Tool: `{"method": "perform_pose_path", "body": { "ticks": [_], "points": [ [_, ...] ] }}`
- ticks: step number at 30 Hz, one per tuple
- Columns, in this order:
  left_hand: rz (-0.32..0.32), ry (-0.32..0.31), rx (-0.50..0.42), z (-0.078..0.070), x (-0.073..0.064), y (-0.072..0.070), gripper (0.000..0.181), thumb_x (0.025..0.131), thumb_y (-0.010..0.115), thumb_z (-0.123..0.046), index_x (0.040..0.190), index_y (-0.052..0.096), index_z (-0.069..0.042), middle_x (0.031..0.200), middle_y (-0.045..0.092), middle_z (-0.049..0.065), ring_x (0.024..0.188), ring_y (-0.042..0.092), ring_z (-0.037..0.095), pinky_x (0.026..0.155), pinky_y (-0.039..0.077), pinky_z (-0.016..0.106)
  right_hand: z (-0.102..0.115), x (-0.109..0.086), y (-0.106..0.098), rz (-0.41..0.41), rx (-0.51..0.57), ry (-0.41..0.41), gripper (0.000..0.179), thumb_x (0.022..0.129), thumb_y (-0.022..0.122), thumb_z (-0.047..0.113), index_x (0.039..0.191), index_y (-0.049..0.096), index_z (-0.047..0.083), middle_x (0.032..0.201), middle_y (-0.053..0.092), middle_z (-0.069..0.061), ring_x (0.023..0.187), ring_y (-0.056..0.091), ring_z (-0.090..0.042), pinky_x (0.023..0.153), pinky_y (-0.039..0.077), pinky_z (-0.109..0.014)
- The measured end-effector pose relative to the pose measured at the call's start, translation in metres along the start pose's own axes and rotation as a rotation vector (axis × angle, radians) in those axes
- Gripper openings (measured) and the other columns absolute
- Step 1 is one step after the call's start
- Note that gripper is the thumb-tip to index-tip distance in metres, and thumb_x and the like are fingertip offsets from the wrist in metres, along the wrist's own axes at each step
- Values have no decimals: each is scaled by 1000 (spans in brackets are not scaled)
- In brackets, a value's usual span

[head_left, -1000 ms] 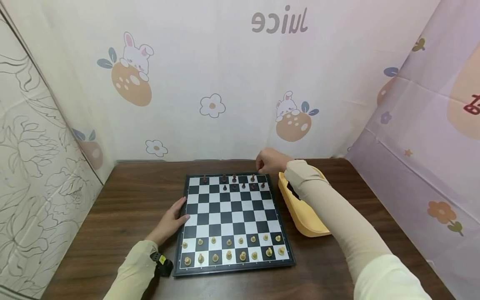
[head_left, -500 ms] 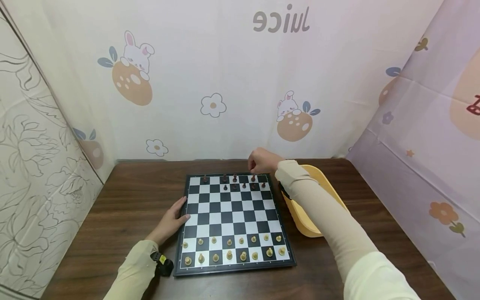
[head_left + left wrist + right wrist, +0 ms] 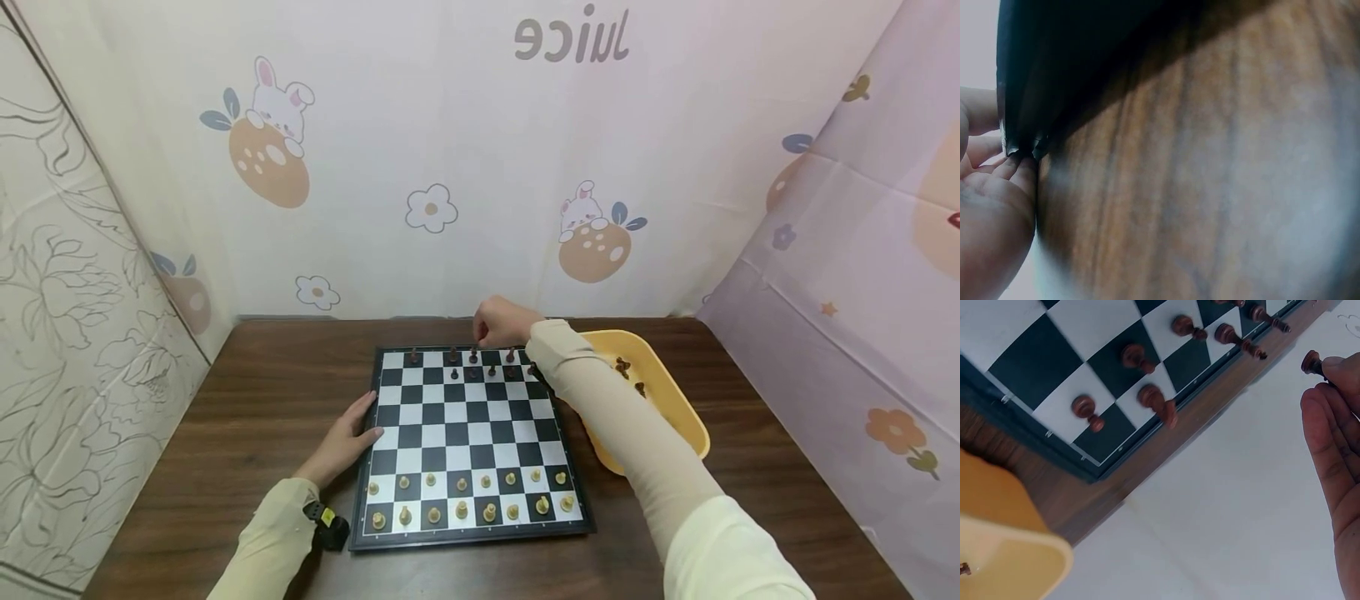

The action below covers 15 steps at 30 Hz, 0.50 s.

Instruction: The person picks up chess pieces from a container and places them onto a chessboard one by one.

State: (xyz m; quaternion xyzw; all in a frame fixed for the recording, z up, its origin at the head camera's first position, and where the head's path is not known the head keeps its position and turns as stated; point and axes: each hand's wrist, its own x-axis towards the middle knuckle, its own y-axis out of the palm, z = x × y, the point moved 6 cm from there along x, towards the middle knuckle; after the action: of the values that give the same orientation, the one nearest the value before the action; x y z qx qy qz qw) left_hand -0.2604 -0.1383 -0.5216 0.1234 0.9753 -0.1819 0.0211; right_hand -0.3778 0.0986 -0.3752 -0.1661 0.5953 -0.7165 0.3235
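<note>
A black-and-white chessboard (image 3: 457, 412) lies on the wooden table. Beside its left edge is my left hand (image 3: 339, 442), fingers extended and touching the frame, thumb at the rim. Over the far edge, my right hand (image 3: 504, 323) pinches a dark brown chess piece (image 3: 1312, 364) between thumb and fingers, base outward in the right wrist view. Several dark chess pieces stand in the far two rows, among them a knight (image 3: 1159, 406) at a corner and a pawn (image 3: 1087, 412) near it. Pale chess pieces (image 3: 461, 507) fill the two near rows.
A yellow tub (image 3: 693, 423) stands right of the board, partly covered by my right sleeve, with a few dark chess pieces (image 3: 622, 365) inside. Behind the table hangs a patterned curtain (image 3: 480, 250); more cloth hangs on both sides.
My right hand has moved left along the board's far edge, away from the tub, uncovering more of the tub and pieces in it. My left hand stays at the board's edge.
</note>
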Motion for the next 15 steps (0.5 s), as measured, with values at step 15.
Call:
{"method": "perform_pose_path", "body": {
  "ticks": [15],
  "points": [
    [-1, -9, 0, 0, 0, 0, 68, 95, 57, -6, 152, 20, -5, 157, 11, 20, 142, 12, 38, 113, 16, 49, 24, 23, 14, 16, 24, -5, 6, 81, 68, 3, 80, 73, 7, 77, 66, 0, 69, 60, -11, 64, 51, -23]
  ]
}}
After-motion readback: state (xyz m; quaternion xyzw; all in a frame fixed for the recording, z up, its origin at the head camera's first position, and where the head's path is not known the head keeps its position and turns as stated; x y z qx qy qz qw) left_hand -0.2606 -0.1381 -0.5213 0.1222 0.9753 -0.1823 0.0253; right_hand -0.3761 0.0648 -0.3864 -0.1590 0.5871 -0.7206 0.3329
